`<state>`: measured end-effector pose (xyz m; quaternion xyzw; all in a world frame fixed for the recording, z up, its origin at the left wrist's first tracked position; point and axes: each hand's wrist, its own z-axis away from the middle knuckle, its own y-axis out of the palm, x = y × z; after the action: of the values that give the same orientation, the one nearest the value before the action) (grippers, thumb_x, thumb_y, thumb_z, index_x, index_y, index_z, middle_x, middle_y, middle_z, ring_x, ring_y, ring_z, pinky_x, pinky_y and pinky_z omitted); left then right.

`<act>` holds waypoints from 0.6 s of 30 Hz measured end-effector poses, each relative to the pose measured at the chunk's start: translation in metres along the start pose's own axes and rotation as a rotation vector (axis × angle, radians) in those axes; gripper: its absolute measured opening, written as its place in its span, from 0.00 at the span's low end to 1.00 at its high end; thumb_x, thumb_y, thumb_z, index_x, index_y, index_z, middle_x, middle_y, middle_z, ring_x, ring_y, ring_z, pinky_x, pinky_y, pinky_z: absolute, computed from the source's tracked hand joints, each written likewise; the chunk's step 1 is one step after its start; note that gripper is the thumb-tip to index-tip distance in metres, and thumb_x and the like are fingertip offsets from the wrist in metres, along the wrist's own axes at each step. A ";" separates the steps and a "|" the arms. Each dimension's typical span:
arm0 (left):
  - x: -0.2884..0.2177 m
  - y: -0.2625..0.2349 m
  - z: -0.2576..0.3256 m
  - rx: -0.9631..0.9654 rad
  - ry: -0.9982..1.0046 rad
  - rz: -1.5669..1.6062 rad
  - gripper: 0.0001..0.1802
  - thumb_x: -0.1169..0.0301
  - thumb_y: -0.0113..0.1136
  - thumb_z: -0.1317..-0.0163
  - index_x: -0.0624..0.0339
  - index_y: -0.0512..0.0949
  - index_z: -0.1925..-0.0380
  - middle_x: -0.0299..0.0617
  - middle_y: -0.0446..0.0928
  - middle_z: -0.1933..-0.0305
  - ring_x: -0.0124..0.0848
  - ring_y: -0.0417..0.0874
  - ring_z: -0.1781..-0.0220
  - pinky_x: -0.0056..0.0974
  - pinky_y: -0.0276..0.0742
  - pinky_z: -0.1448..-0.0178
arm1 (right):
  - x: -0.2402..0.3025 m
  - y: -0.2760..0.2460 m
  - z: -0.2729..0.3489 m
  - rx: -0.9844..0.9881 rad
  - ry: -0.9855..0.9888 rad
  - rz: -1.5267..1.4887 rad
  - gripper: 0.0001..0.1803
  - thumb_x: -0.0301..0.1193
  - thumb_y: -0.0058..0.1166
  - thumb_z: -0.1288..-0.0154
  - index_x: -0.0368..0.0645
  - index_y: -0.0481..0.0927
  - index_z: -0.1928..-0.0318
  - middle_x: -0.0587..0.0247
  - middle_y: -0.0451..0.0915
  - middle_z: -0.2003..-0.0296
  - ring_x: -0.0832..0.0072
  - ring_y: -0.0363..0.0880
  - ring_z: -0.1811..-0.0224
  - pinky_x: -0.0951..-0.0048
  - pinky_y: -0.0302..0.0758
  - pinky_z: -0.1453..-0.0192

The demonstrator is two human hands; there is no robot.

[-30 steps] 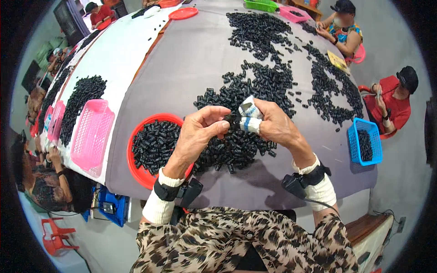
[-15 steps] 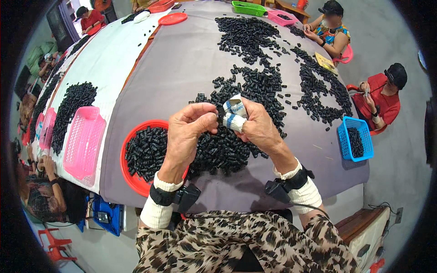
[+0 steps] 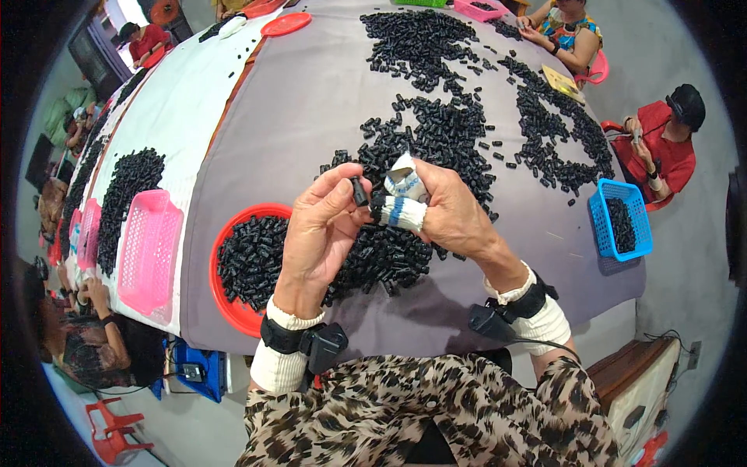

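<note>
My left hand [image 3: 315, 233] pinches a small black cylindrical part [image 3: 359, 191] between thumb and fingertips, tilted, with one end up. Close beside it on the right, my right hand [image 3: 465, 212] is closed, with white-and-blue wrapping [image 3: 403, 212] around its thumb and index finger area. Something dark shows at the wrapping's left end; whether it is another part or a tool I cannot make out. Beneath both hands spreads a heap of the same black parts [image 3: 381, 261]. A red round tray [image 3: 226, 310], filled with such parts, sits left of my left wrist.
More black parts [image 3: 420, 47] lie across the grey-covered table [image 3: 296, 109]. A blue basket [image 3: 640, 226] stands at the right edge, a pink basket [image 3: 148, 265] at left. A red lid [image 3: 286, 24] lies far off. Other people sit around, one in red [image 3: 661, 148] at right.
My left hand has turned so the black part now shows plainly between its fingertips. The right hand has shifted slightly right, its wrapping turned more into view. The whole view has shifted slightly.
</note>
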<state>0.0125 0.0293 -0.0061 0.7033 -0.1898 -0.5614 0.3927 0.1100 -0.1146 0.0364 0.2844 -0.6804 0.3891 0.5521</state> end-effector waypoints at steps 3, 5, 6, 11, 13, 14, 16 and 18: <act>0.002 -0.002 0.000 0.075 -0.030 0.079 0.14 0.72 0.54 0.38 0.65 0.73 0.54 0.42 0.78 0.61 0.27 0.78 0.60 0.30 0.75 0.60 | -0.008 -0.001 0.000 -0.007 -0.058 0.022 0.14 0.33 0.61 0.46 0.37 0.73 0.65 0.73 0.70 0.81 0.87 0.64 0.78 0.80 0.63 0.75; 0.005 0.000 0.001 0.100 -0.040 0.105 0.14 0.72 0.53 0.38 0.64 0.72 0.53 0.42 0.77 0.61 0.27 0.78 0.59 0.30 0.75 0.59 | -0.012 -0.003 -0.001 0.001 -0.140 0.092 0.19 0.38 0.65 0.50 0.36 0.72 0.68 0.69 0.71 0.81 0.84 0.64 0.79 0.76 0.65 0.75; 0.005 0.003 0.002 0.092 -0.038 0.116 0.14 0.71 0.53 0.38 0.64 0.72 0.53 0.42 0.77 0.61 0.27 0.78 0.59 0.31 0.75 0.58 | -0.011 -0.003 -0.002 0.002 -0.139 0.085 0.19 0.38 0.65 0.50 0.36 0.72 0.68 0.69 0.71 0.81 0.84 0.64 0.79 0.76 0.65 0.75; 0.006 0.005 0.005 0.135 -0.048 0.114 0.14 0.71 0.53 0.38 0.64 0.72 0.53 0.42 0.77 0.60 0.28 0.78 0.59 0.32 0.76 0.55 | -0.008 -0.006 -0.003 0.040 -0.117 0.168 0.20 0.38 0.66 0.53 0.38 0.73 0.67 0.68 0.72 0.78 0.84 0.66 0.75 0.76 0.66 0.72; 0.006 0.001 0.004 0.171 -0.052 0.085 0.14 0.71 0.53 0.38 0.65 0.72 0.53 0.43 0.77 0.59 0.29 0.78 0.58 0.34 0.76 0.53 | -0.005 -0.006 -0.002 0.069 -0.084 0.174 0.18 0.35 0.66 0.52 0.40 0.73 0.65 0.74 0.71 0.76 0.87 0.66 0.73 0.80 0.66 0.69; 0.007 0.001 0.005 0.171 -0.055 0.083 0.14 0.71 0.53 0.38 0.65 0.72 0.53 0.43 0.77 0.59 0.29 0.78 0.58 0.34 0.76 0.53 | -0.005 -0.006 -0.002 0.070 -0.094 0.148 0.17 0.34 0.66 0.52 0.41 0.73 0.65 0.74 0.71 0.76 0.87 0.66 0.73 0.80 0.66 0.69; 0.008 0.002 0.006 0.152 -0.043 0.077 0.14 0.72 0.52 0.38 0.65 0.72 0.53 0.45 0.77 0.59 0.29 0.79 0.57 0.34 0.76 0.53 | -0.007 -0.006 -0.001 0.071 -0.104 0.120 0.17 0.33 0.65 0.52 0.41 0.73 0.65 0.74 0.71 0.76 0.87 0.66 0.73 0.81 0.66 0.69; 0.007 0.002 0.007 0.166 -0.050 0.078 0.14 0.71 0.52 0.38 0.66 0.72 0.53 0.45 0.77 0.59 0.30 0.79 0.57 0.34 0.77 0.53 | -0.009 -0.006 -0.001 0.067 -0.092 0.138 0.17 0.32 0.66 0.53 0.41 0.73 0.65 0.75 0.71 0.75 0.87 0.66 0.73 0.81 0.65 0.69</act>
<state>0.0084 0.0213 -0.0096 0.7115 -0.2724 -0.5453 0.3496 0.1174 -0.1173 0.0293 0.2727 -0.7095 0.4352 0.4825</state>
